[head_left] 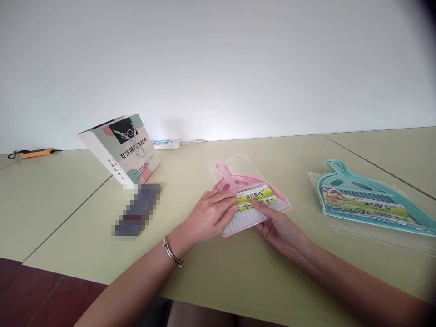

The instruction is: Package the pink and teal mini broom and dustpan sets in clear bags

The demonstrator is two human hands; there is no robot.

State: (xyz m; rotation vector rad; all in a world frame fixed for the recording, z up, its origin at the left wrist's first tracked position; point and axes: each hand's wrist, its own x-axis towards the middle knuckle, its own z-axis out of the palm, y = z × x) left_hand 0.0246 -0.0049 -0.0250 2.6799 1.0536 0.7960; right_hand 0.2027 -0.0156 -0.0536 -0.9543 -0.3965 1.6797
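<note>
桌扫套装 on both labels (250, 196) (376, 206), 超市 on bag (136, 170)

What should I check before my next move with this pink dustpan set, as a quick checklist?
1. Right hand gripping the pink dustpan set, thumb on front, fingers beneath: ok.
2. Left hand touching its front: ok.
3. Clear wrapper fully off: not ok, film shows around the handle.
4. Wrapper's seal: cannot tell.
5. Teal dustpan set apart from both hands: ok.
6. Paper bag away from both hands: ok.
</note>
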